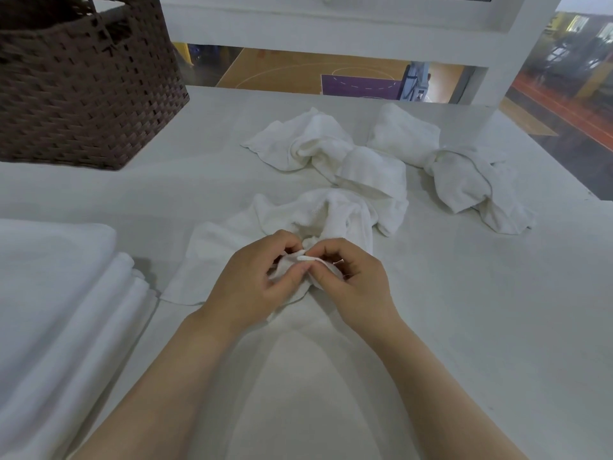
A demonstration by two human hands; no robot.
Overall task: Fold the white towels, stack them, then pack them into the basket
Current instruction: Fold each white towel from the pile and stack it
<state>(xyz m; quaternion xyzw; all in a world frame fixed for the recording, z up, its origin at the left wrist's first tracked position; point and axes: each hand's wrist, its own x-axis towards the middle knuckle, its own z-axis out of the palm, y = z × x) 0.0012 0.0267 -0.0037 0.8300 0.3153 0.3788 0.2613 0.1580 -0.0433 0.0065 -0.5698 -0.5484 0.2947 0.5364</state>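
Pinching one crumpled towel, both hands, left hand and right hand, meet; basket far left.

Single head cam, wide-angle, looks fwd/down over table; hands close below; window beyond.

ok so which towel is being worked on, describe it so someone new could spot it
Start at the brown woven basket at the table's far left, then come toward the near middle. There the crumpled towel lies nearest the person. Unlike the two knotted towels farther back and the folded stack on the left, its edge is pinched by both hands.
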